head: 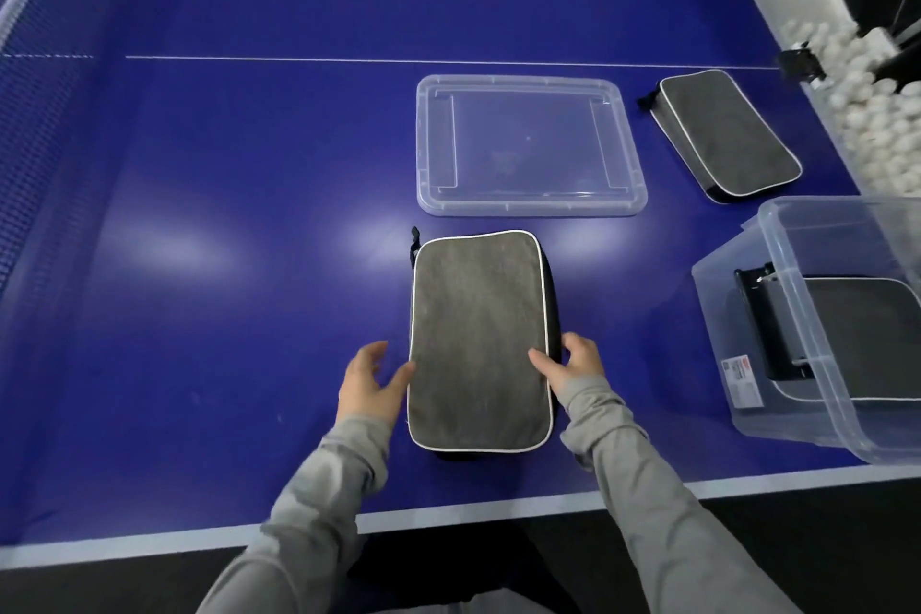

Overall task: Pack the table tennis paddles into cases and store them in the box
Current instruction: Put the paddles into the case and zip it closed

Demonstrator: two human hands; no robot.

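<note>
2 hands flank the near grey case (478,339), whose long axis runs away from the person: left hand (371,381) spread, touching its left edge; right hand (573,361) curled on its right edge. The box (757,334) lies to the right, nearer the right hand.

Grey case (478,339) (white piping) on a blue table (249,214); clear lid (528,204).
</note>
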